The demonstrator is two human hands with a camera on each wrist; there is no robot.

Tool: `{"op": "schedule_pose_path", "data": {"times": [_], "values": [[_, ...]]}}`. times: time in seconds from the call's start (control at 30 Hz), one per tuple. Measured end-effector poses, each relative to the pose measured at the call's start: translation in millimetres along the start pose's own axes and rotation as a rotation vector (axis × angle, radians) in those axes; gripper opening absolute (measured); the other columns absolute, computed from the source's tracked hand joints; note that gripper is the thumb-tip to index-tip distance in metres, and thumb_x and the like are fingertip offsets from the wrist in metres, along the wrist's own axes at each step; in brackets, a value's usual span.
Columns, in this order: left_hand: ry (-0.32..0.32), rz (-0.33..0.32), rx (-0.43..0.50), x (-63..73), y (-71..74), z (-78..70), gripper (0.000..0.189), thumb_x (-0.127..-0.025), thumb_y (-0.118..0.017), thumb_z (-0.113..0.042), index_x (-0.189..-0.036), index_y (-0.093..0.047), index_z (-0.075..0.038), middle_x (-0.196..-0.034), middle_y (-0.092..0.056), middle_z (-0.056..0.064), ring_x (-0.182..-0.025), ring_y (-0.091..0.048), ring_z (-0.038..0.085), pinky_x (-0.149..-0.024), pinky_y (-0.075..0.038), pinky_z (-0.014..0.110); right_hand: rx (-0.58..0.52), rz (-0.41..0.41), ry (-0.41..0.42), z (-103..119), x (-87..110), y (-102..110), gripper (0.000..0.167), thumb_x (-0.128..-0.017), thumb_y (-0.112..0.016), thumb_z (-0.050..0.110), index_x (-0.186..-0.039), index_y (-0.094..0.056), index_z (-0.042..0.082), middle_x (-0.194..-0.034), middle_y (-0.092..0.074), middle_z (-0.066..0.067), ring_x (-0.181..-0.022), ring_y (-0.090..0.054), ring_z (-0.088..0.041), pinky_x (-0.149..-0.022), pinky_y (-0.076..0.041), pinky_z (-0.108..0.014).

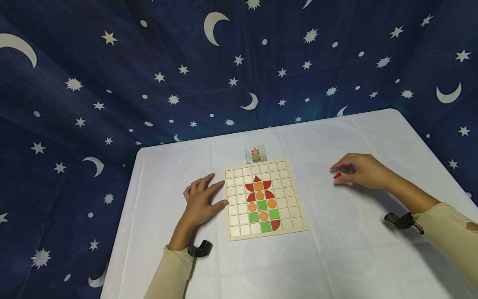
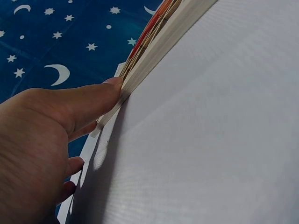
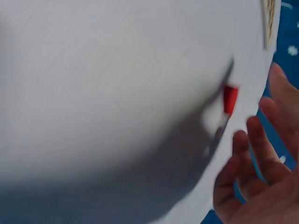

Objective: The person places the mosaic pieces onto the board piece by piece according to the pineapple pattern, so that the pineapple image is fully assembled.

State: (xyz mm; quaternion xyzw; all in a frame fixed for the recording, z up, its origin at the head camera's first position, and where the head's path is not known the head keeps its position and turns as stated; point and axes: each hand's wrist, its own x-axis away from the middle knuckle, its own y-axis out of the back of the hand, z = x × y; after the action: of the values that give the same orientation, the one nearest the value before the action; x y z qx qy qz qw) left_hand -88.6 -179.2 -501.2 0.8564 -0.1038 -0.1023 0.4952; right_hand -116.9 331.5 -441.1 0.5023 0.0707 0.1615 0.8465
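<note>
A pale square grid board point(image 1: 298, 195) lies on the table, with red, orange and green tiles point(image 1: 262, 204) set in its squares. My left hand point(image 1: 199, 205) is spread at the board's left edge; in the left wrist view its thumb point(image 2: 100, 98) touches the board's side point(image 2: 154, 60). To the right of the board, my right hand point(image 1: 364, 170) hovers close over a small red piece point(image 1: 337, 176). The right wrist view shows this red piece point(image 3: 230, 99) apart from the loosely bent fingers point(image 3: 261, 144).
A small pattern card point(image 1: 255, 154) showing a similar coloured figure on a grid lies just behind the board. White cloth point(image 1: 354, 257) covers the table. A dark blue curtain with moons and stars point(image 1: 201, 83) hangs behind it.
</note>
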Motion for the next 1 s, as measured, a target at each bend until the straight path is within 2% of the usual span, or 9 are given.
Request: {"op": "schedule_pose_path", "data": {"times": [0.1,0.17,0.43,0.6,0.7,0.9,1.0], "values": [[-0.001,-0.004,-0.006,0.5,0.0,0.5,0.066,-0.085,-0.075,-0.055,-0.144,-0.061,-0.03,-0.164,-0.036,0.008,-0.144,-0.029,0.036,-0.109,-0.01,0.064,-0.003,0.073,-0.037,-11.9,2.6,-0.4,0.039,-0.075,-0.092,0.029,-0.111,-0.08,0.018,-0.091,-0.066,0.005,-0.083,-0.054,-0.015,-0.07,-0.046,-0.025],[-0.002,-0.006,-0.011,0.7,-0.1,0.8,0.066,-0.084,-0.075,-0.055,-0.144,-0.061,-0.03,-0.164,-0.036,0.007,-0.144,-0.029,0.036,-0.109,-0.01,0.064,-0.016,0.085,-0.045,-16.7,3.6,-1.7,0.039,-0.075,-0.092,0.026,-0.111,-0.08,0.017,-0.089,-0.065,0.005,-0.083,-0.053,-0.015,-0.069,-0.045,-0.025],[0.002,0.0,-0.015,0.5,-0.6,0.9,0.066,-0.085,-0.075,-0.056,-0.144,-0.06,-0.031,-0.165,-0.035,0.007,-0.144,-0.028,0.036,-0.109,-0.01,0.064,-0.028,0.05,-0.04,-22.2,4.4,-5.4,0.032,-0.076,-0.091,0.019,-0.105,-0.079,0.015,-0.083,-0.063,0.006,-0.079,-0.052,-0.011,-0.067,-0.043,-0.024],[-0.002,-0.002,-0.011,0.2,-0.2,0.0,0.066,-0.084,-0.075,-0.055,-0.144,-0.06,-0.031,-0.164,-0.036,0.007,-0.144,-0.029,0.035,-0.109,-0.01,0.064,-0.026,0.047,-0.035,-21.5,4.8,-4.2,0.026,-0.075,-0.092,0.021,-0.093,-0.073,0.021,-0.078,-0.059,0.008,-0.076,-0.051,-0.008,-0.067,-0.041,-0.024],[-0.005,-0.004,-0.01,0.0,0.0,-0.4,0.066,-0.084,-0.075,-0.055,-0.144,-0.06,-0.031,-0.164,-0.036,0.007,-0.144,-0.029,0.035,-0.109,-0.01,0.064,-0.04,0.057,-0.019,-18.9,4.8,-3.3,0.026,-0.075,-0.092,0.021,-0.085,-0.068,0.024,-0.073,-0.057,0.008,-0.071,-0.05,-0.005,-0.066,-0.039,-0.025],[-0.003,0.001,-0.01,-0.1,0.2,-0.7,0.066,-0.085,-0.075,-0.055,-0.144,-0.06,-0.03,-0.164,-0.036,0.007,-0.143,-0.029,0.036,-0.109,-0.01,0.064,-0.132,0.126,0.0,-0.3,-0.5,-12.3,0.021,-0.08,-0.088,0.021,-0.098,-0.077,0.024,-0.074,-0.058,0.009,-0.07,-0.05,-0.006,-0.065,-0.041,-0.024],[-0.005,-0.001,-0.009,0.0,0.4,-0.6,0.066,-0.085,-0.075,-0.055,-0.144,-0.06,-0.03,-0.164,-0.036,0.008,-0.143,-0.03,0.036,-0.109,-0.01,0.064,-0.204,0.162,0.015,14.9,-5.9,-21.9,0.012,-0.083,-0.086,0.021,-0.093,-0.08,0.024,-0.071,-0.061,0.009,-0.068,-0.052,-0.007,-0.063,-0.043,-0.024]]}}
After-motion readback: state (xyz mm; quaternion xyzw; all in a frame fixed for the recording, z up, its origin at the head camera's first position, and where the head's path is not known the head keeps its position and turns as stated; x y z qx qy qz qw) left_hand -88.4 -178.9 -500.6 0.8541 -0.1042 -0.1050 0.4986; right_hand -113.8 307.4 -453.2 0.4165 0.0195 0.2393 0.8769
